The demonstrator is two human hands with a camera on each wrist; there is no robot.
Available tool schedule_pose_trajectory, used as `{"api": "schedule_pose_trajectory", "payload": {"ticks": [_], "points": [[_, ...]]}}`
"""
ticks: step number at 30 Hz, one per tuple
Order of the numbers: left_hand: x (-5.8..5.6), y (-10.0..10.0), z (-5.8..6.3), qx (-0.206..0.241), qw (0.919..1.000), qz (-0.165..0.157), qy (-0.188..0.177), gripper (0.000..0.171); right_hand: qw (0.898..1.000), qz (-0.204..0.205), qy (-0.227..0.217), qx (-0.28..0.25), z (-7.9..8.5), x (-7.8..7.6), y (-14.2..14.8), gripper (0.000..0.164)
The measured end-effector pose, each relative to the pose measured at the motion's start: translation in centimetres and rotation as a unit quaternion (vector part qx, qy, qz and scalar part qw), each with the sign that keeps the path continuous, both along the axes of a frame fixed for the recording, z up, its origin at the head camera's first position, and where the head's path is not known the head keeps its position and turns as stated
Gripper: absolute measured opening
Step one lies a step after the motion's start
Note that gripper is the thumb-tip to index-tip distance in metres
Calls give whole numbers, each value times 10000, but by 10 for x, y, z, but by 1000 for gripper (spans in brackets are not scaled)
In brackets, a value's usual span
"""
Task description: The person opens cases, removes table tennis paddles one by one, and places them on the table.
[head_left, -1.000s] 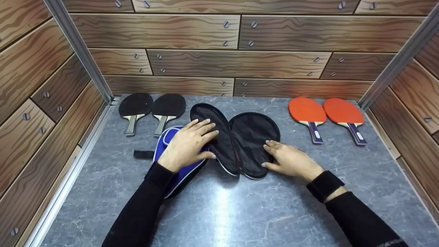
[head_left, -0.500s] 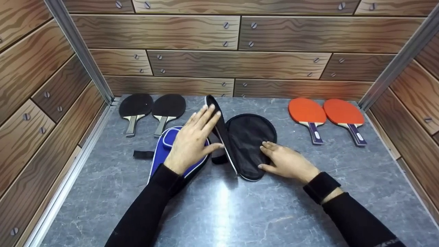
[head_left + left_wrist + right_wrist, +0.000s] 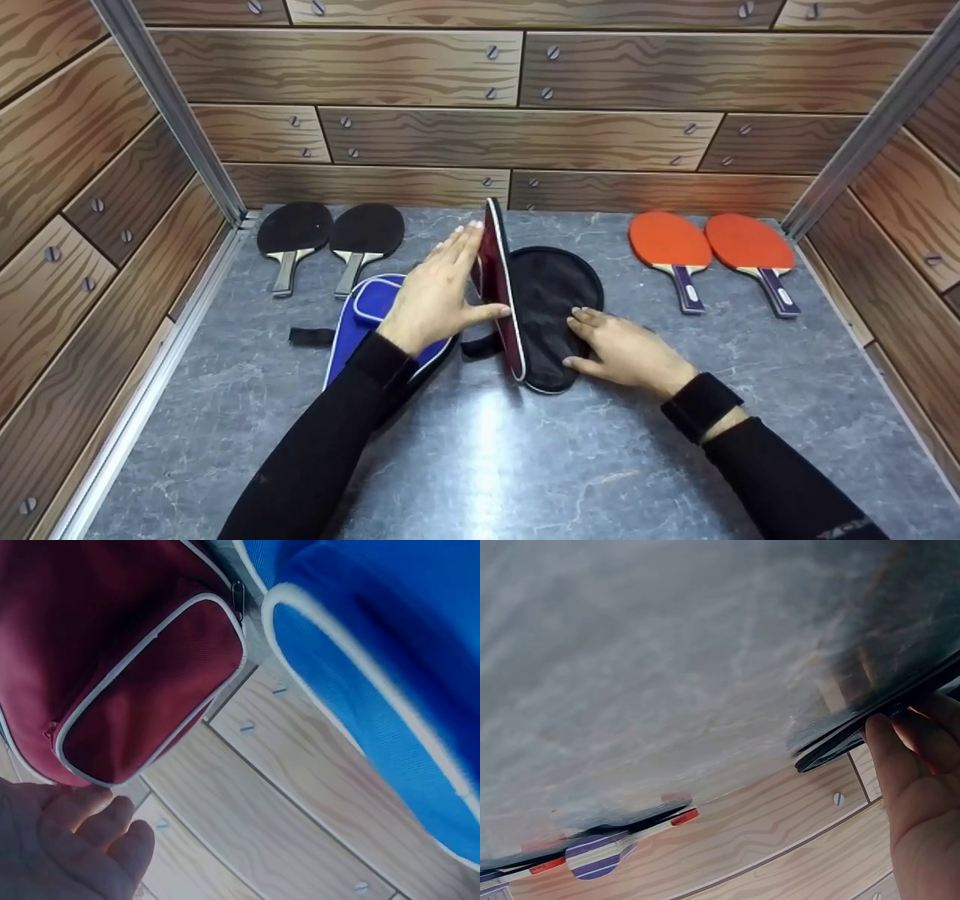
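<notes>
A dark red paddle case (image 3: 52, 637) lies unzipped mid-table, its flap (image 3: 513, 330) standing nearly upright. My left hand (image 3: 435, 292) presses the flap's outer side with straight fingers, thumb by the white-piped edge. In the left wrist view, the fingers of that hand (image 3: 67, 840) touch the case below its zipped front pocket (image 3: 157, 690). My right hand (image 3: 630, 356) rests on the right edge of the case's black lining (image 3: 551, 281), fingers extended. A blue paddle case (image 3: 345, 330) lies under my left wrist, partly hidden by it.
Two black table tennis paddles (image 3: 294, 229) (image 3: 367, 229) lie back left, handles toward me. Two with red-orange faces (image 3: 669, 238) (image 3: 750, 241) lie back right. Black straps (image 3: 311, 337) (image 3: 480, 346) stick out beside the cases. Wood-patterned walls (image 3: 420, 139) enclose the grey table (image 3: 600, 465).
The red case's left flap has swung up from lying spread out to nearly upright, pushed rightward by my left hand. My right hand has stayed almost still on the lining.
</notes>
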State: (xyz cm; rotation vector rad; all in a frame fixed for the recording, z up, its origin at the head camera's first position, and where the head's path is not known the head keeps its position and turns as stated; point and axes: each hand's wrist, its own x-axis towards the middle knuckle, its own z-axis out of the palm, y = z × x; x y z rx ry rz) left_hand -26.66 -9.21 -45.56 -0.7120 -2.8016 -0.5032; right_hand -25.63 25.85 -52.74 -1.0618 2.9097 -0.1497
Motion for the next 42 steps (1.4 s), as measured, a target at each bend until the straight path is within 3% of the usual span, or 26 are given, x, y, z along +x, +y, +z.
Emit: {"api": "schedule_pose_trajectory", "payload": {"ticks": [10,21,33,42], "points": [[-18,19,7,-273,9990,-331,-111,117,9998,77,-149,-113,3,-6,7,72],[-42,45,1,-53,9977,-504,-444,103,9987,317,-176,-346,9,-9,26,55],[-61,75,-12,-131,9923,-1122,-515,103,9980,393,-22,-494,12,-7,49,48],[-61,99,-27,-877,9922,-842,-279,98,9980,155,83,-607,21,-8,61,49]]}}
